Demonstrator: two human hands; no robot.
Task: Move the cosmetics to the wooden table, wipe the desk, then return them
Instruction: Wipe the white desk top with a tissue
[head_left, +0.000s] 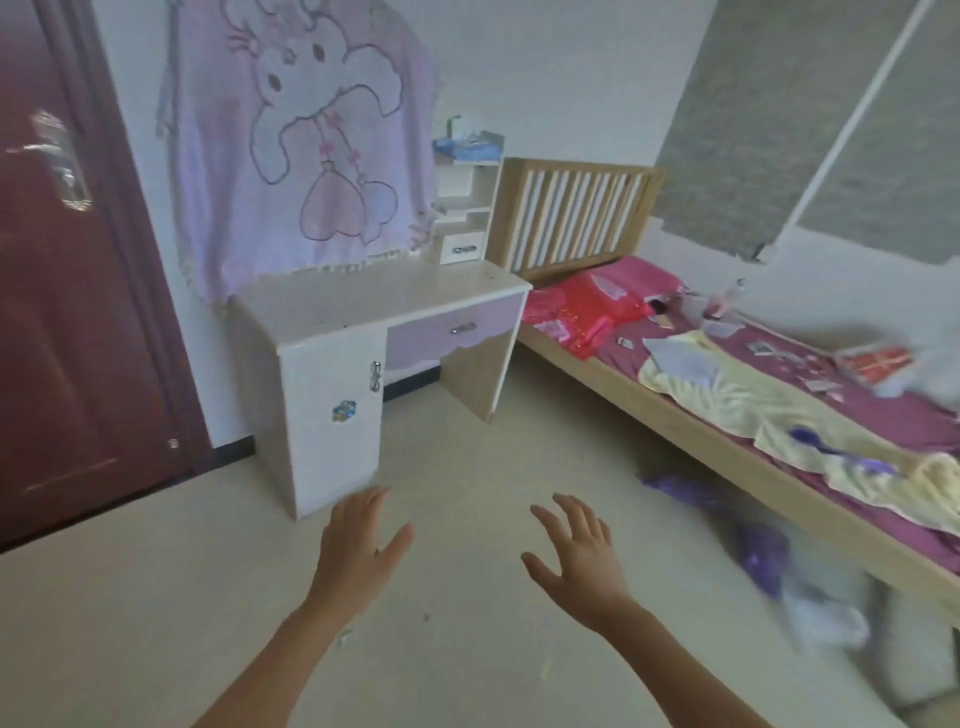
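Observation:
The white desk (363, 306) with a lilac drawer stands against the far wall, its top bare except for a few specks. Both my hands are stretched out low in front of me, over the floor and well short of the desk. My left hand (358, 551) has straight, relaxed fingers and holds nothing. My right hand (582, 556) has its fingers spread and is also free. A small bottle (724, 301) and other small items lie far off on the bed. No wooden table is in view.
A wooden bed (675, 410) with purple sheet, yellow blanket and red pillows runs along the right. A white shelf unit (467, 208) sits on the desk's right end. A dark red door (67, 291) is at left. Purple and white bags (769, 556) lie on the floor by the bed.

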